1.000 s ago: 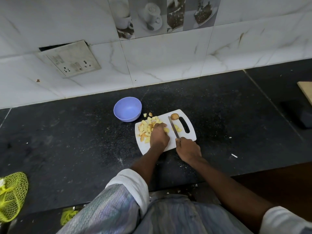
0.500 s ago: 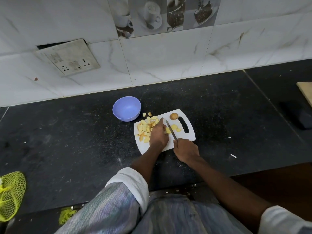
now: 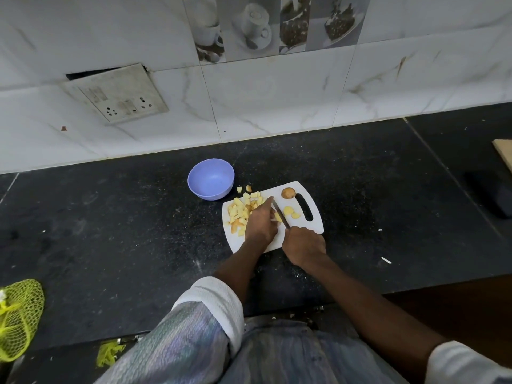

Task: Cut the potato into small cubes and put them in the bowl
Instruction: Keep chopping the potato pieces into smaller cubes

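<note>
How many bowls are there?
1. The purple bowl sits on the black counter, just beyond the cutting board's far left corner. It looks empty.

A: Light level? 
B: Dim and even indoors; no lamp in view. The wall tiles (image 3: 277, 106) read brightest, the dark counter (image 3: 110, 231) absorbs most light.

A: Shadows, glare? 
B: Shadows soft, barely marked. No hard glare; faint sheen on the tiles.

A: Sharpness? 
B: Centre fairly sharp around the cutting board (image 3: 313, 217). Corners soften, notably the yellow net bag (image 3: 19, 320).

A: Distortion? 
B: Wide-angle bowing: the counter's edge and tile seams curve toward the borders.
</note>
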